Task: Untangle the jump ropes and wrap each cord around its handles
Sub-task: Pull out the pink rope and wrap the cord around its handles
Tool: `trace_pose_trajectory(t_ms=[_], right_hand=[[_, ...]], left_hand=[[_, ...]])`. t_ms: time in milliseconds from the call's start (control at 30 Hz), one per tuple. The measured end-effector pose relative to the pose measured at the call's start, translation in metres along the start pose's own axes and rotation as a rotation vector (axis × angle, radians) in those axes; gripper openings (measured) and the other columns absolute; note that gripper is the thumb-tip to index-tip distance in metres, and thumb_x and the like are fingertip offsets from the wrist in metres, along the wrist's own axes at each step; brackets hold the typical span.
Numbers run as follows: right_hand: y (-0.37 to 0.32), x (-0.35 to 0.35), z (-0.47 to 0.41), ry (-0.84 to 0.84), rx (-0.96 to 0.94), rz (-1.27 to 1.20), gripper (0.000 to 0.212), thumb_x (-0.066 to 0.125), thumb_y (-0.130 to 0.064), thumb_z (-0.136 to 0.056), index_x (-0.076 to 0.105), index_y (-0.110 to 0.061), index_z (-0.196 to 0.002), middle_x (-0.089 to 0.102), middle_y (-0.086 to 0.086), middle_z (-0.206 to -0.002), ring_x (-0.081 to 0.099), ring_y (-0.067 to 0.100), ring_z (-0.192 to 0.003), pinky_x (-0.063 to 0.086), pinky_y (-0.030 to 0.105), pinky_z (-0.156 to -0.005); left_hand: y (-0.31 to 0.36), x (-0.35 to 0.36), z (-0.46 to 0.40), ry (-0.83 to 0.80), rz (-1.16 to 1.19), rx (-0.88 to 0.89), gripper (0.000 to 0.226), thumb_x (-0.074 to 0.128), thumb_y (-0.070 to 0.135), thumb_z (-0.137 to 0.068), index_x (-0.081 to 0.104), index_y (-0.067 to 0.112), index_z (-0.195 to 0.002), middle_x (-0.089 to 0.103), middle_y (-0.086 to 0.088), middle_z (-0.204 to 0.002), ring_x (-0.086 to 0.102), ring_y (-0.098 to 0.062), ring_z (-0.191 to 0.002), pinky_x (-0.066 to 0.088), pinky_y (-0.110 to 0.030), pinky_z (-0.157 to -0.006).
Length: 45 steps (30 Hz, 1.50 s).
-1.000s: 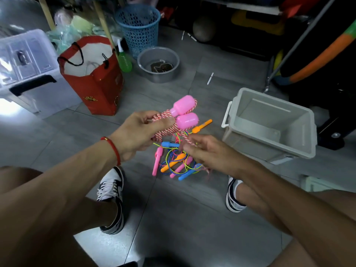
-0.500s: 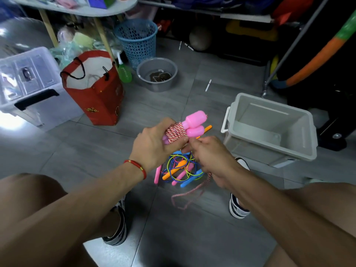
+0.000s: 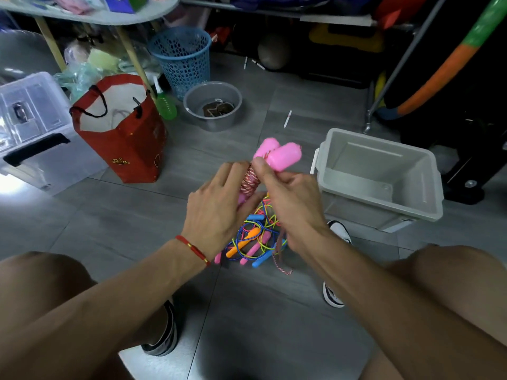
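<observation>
While the left hand (image 3: 216, 207) grips the pink handles (image 3: 277, 154) and the right hand (image 3: 290, 198) pinches the red-white cord (image 3: 248, 182) wound round them, its loose tail (image 3: 279, 263) dangles into the tangled ropes (image 3: 255, 237) on the floor and may snag, loosening the wraps.

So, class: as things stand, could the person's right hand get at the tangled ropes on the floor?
Probably not yet. The right hand pinches the red-and-white cord against the pink handles. The tangled ropes lie uncovered just below, so letting go would leave the way free.
</observation>
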State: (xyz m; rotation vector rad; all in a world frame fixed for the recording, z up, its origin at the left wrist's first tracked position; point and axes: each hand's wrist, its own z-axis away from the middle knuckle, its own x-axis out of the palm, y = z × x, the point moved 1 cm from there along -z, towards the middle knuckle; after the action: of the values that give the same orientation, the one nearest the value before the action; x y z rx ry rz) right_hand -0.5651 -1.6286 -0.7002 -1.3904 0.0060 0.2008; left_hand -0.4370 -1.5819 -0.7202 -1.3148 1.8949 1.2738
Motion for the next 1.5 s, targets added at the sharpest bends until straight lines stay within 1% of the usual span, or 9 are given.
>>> trace_pose_trajectory(t_ms=[233, 400, 467, 633, 800, 967, 1133, 1333, 1500], right_hand=[[-0.015, -0.021, -0.010, -0.243, -0.106, 0.044, 0.031, 0.075, -0.030, -0.088, 0.071, -0.014, -0.062, 0.050, -0.013, -0.047, 0.039, 0.001, -0.047, 0.034, 0.018, -0.051], [-0.017, -0.026, -0.010, -0.356, -0.108, -0.020, 0.023, 0.073, -0.019, -0.089, 0.075, 0.001, -0.079, 0.071, 0.007, -0.062, 0.056, 0.005, -0.058, 0.048, 0.021, -0.060], [-0.010, -0.024, -0.010, -0.262, -0.136, 0.052, 0.022, 0.078, -0.030, -0.085, 0.078, -0.010, -0.078, 0.073, 0.019, -0.078, 0.056, 0.009, -0.066, 0.048, 0.030, -0.063], [-0.004, -0.018, -0.011, -0.080, -0.106, 0.096, 0.023, 0.077, -0.044, -0.083, 0.079, -0.023, -0.075, 0.075, 0.005, -0.072, 0.061, 0.010, -0.062, 0.056, 0.041, -0.064], [-0.011, -0.017, -0.008, -0.180, 0.027, -0.086, 0.014, 0.076, -0.027, -0.087, 0.079, -0.014, -0.084, 0.078, 0.006, -0.079, 0.073, 0.022, -0.073, 0.061, 0.043, -0.077], [-0.036, -0.020, 0.002, -0.308, 0.095, -0.239, 0.019, 0.059, -0.004, -0.097, 0.061, 0.000, -0.077, 0.051, -0.010, -0.036, 0.047, -0.001, -0.031, 0.038, 0.009, -0.036], [-0.047, -0.024, 0.012, -0.401, 0.148, -0.295, 0.014, 0.050, -0.001, -0.100, 0.058, 0.008, -0.091, 0.044, -0.008, -0.032, 0.042, 0.000, -0.025, 0.034, 0.010, -0.031], [-0.004, -0.023, -0.018, -0.191, -0.015, 0.359, 0.037, 0.068, -0.055, -0.088, 0.079, -0.021, -0.078, 0.066, -0.011, -0.055, 0.056, 0.004, -0.051, 0.047, 0.028, -0.061], [-0.004, -0.017, -0.020, -0.398, 0.004, 0.707, 0.035, 0.048, -0.028, -0.101, 0.077, -0.015, -0.087, 0.059, 0.005, -0.062, 0.052, 0.018, -0.060, 0.042, 0.029, -0.059]], left_hand=[[-0.018, -0.018, -0.021, -0.341, 0.992, -0.530, 0.049, 0.063, 0.050, -0.084, 0.055, 0.009, -0.110, 0.066, -0.002, -0.074, 0.056, -0.018, -0.071, 0.049, -0.046, -0.078], [-0.017, -0.023, -0.028, -0.701, 1.253, -0.480, 0.040, 0.047, 0.029, -0.100, 0.058, -0.004, -0.120, 0.070, -0.015, -0.080, 0.062, -0.036, -0.083, 0.051, -0.042, -0.082], [-0.016, -0.021, -0.030, -0.648, 1.262, -0.470, 0.037, 0.049, 0.026, -0.099, 0.058, -0.006, -0.116, 0.061, -0.018, -0.069, 0.051, -0.035, -0.074, 0.046, -0.040, -0.077], [-0.005, -0.012, -0.032, -0.479, 1.252, -0.509, 0.020, 0.047, 0.005, -0.102, 0.056, -0.006, -0.117, 0.068, 0.003, -0.069, 0.060, -0.006, -0.054, 0.050, -0.019, -0.055], [-0.013, -0.015, -0.034, -0.461, 1.186, -0.483, 0.042, 0.067, 0.024, -0.091, 0.061, 0.008, -0.130, 0.063, -0.030, -0.118, 0.056, -0.031, -0.096, 0.047, -0.047, -0.080], [-0.021, -0.020, -0.033, -0.544, 1.272, -0.444, 0.047, 0.060, 0.026, -0.095, 0.052, 0.007, -0.137, 0.058, -0.016, -0.109, 0.053, -0.017, -0.082, 0.047, -0.029, -0.068], [-0.022, -0.021, -0.027, -0.780, 1.388, -0.511, 0.048, 0.072, 0.027, -0.085, 0.053, 0.010, -0.125, 0.057, -0.020, -0.098, 0.059, -0.019, -0.068, 0.039, -0.034, -0.064], [-0.028, -0.013, -0.029, -0.548, 0.889, -0.401, 0.027, 0.074, 0.024, -0.089, 0.065, -0.001, -0.092, 0.053, -0.021, -0.067, 0.046, -0.015, -0.066, 0.037, -0.026, -0.060], [-0.042, -0.002, -0.031, -0.472, 0.438, -0.420, 0.025, 0.079, 0.038, -0.080, 0.066, 0.017, -0.079, 0.060, 0.008, -0.064, 0.049, -0.008, -0.059, 0.040, -0.023, -0.055]])
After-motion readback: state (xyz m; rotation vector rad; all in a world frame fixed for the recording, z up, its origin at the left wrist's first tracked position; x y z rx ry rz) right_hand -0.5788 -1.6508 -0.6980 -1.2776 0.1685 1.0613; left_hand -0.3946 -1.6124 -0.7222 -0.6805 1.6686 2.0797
